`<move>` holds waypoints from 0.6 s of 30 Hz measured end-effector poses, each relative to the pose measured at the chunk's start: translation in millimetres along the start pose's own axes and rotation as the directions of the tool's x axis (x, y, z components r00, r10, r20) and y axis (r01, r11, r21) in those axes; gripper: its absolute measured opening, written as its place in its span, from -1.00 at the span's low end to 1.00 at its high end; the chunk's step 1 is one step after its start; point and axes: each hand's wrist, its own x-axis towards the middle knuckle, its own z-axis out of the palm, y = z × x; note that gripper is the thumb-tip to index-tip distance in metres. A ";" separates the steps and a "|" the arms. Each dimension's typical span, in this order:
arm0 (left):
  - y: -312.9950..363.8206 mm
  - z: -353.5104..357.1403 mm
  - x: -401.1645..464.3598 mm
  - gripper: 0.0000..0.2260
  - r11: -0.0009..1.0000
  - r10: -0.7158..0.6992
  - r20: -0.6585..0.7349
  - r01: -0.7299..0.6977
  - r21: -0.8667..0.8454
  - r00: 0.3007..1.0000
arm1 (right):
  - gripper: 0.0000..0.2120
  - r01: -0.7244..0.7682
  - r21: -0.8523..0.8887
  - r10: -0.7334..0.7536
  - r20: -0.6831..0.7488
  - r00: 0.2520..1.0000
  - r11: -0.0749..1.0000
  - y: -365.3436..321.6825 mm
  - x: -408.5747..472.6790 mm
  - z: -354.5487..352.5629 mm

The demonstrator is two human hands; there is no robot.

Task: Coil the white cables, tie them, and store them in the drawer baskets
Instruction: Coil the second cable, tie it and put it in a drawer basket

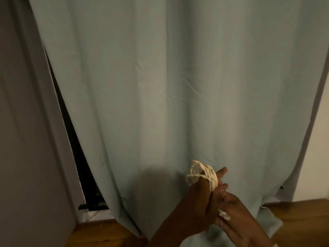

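The right hand (236,213) and left hand (197,200) are clasped around the light, limp white cable (204,172), best gripped mid-coil.

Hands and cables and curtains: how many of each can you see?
Hands: 2, left and right
White cable bundle: 1, wound round the fingers
Curtain: 1
Total: 4

Bare forearms, pale band at right wrist (274,245)
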 end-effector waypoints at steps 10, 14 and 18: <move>-20.5 1.2 5.1 -0.72 0.930 -0.279 -0.085 0.247 -0.270 0.957 | -0.63 0.209 0.027 -0.208 -0.045 0.977 0.978 8.8 5.1 -9.2; -24.9 8.5 -0.6 -0.69 0.865 -0.417 -0.177 0.330 -0.379 0.891 | -0.36 0.374 -0.179 -0.399 -0.135 0.907 0.910 10.4 4.5 -12.8; -31.3 27.8 -13.3 -0.84 0.827 -0.510 -0.153 0.432 -0.360 0.847 | -0.73 0.491 -0.684 -0.700 -0.039 0.713 0.539 15.5 7.6 -22.5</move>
